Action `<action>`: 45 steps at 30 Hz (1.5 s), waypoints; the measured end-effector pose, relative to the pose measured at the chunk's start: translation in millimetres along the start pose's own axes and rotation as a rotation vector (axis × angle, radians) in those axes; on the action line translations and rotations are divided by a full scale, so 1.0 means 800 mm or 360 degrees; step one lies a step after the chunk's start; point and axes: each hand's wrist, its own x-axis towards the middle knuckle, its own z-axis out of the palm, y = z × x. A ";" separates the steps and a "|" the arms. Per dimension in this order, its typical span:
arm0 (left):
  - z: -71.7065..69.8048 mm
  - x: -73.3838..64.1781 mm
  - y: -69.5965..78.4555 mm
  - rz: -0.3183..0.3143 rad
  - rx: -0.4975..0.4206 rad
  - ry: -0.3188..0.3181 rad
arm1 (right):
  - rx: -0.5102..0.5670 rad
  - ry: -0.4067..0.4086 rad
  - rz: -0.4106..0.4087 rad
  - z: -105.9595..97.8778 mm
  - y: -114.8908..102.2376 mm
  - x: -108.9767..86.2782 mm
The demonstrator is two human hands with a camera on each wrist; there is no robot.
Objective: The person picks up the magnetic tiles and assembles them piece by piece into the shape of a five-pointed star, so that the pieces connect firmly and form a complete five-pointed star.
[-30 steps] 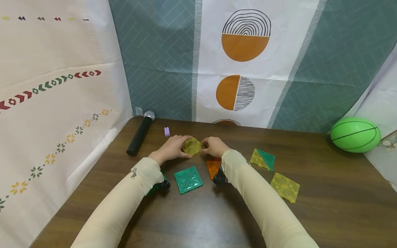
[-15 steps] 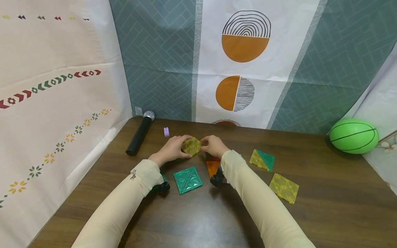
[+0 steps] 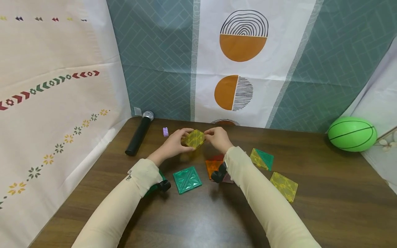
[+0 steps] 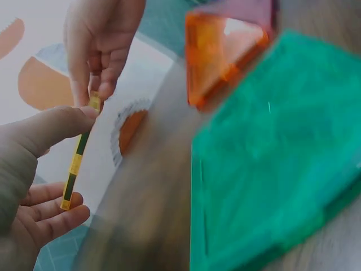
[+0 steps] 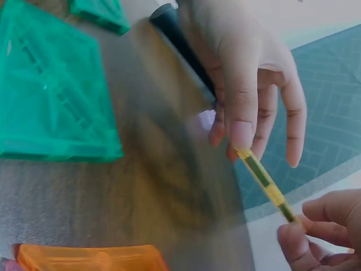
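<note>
A yellow translucent magnetic tile (image 3: pixel 195 138) is held up off the table, seen edge-on in both wrist views. My left hand (image 3: pixel 176 143) holds it between thumb and fingers from the left. At its right edge, my right hand (image 3: pixel 218 138) pinches it with thumb and fingertips. Nearer me lies a green square tile (image 3: pixel 187 179) with a diagonal seam. An orange tile (image 3: pixel 212 168) sits under my right wrist, partly hidden, with a red piece (image 3: pixel 218 157) behind it and a pinkish piece (image 3: pixel 228 178) beside it. More green tile (image 3: pixel 152 189) shows beneath my left wrist.
Right of my right arm lie a yellow-and-green tile (image 3: pixel 262 159) and a yellow square tile (image 3: pixel 284 186). A black microphone (image 3: pixel 140 134) and a small purple toy brick (image 3: pixel 165 131) lie at the back left. A green ball (image 3: pixel 352 134) stands at the far right.
Both hands have raised the yellow tile a little and shifted it slightly right. My right wrist has lifted too, showing more of the orange, red and pinkish pieces.
</note>
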 end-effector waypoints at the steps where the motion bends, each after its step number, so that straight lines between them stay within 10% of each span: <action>1: 0.001 0.000 0.003 -0.0007 -0.0038 0.0015 | 0.0032 0.0023 0.0013 -0.003 -0.002 -0.001; 13: 0.009 0.000 0.034 -0.0066 -0.0322 0.0120 | 0.0166 0.0103 -0.0047 -0.033 -0.004 -0.012; 23: 0.011 0.002 0.047 -0.0368 -0.0792 0.0325 | 0.0302 0.0017 -0.0108 -0.051 0.004 -0.015; 32: 0.023 0.004 0.051 -0.0539 -0.1137 0.0226 | 0.0411 -0.0065 0.0002 -0.060 0.023 -0.015; 45: 0.057 0.015 0.045 -0.0649 -0.1180 0.0188 | 0.0612 -0.0125 0.0182 -0.052 0.058 -0.011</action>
